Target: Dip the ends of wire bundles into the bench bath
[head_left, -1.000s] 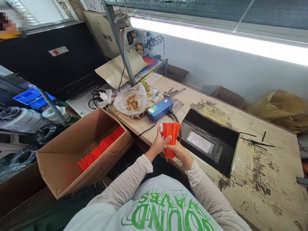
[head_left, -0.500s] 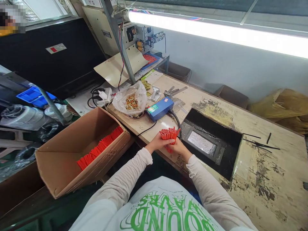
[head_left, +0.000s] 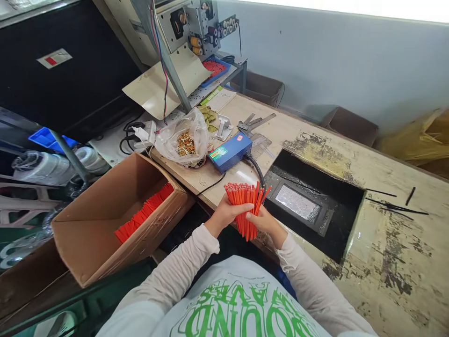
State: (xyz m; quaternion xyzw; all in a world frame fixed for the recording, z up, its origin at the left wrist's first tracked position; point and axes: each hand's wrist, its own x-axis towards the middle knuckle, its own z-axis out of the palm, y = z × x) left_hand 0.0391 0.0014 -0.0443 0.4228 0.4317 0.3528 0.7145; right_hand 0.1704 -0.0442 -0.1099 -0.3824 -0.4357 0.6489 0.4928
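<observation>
A thick bundle of red wires (head_left: 245,201) is held between my two hands at the table's front edge, their cut ends facing up. My left hand (head_left: 226,213) wraps its left side, the thumb lying across the front. From the right, my right hand (head_left: 266,222) grips the same bundle, its thumb close to the left one. A few wires lean out to the right. Just behind stand a blue box-shaped device (head_left: 231,152) with a black cable and a clear plastic bag (head_left: 184,135) of small gold-coloured metal pieces.
Left of me, an open cardboard box (head_left: 84,234) holds more red wires (head_left: 143,213). A dark recess (head_left: 342,224) with a lit panel (head_left: 297,202) is sunk into the worn tabletop. Black strips (head_left: 396,206) lie right of it. A slanted metal post (head_left: 175,77) rises at the back.
The bundle has turned more upright and fanned wider, so more of the wires' length shows. Both hands remain on it. The view has tilted downward.
</observation>
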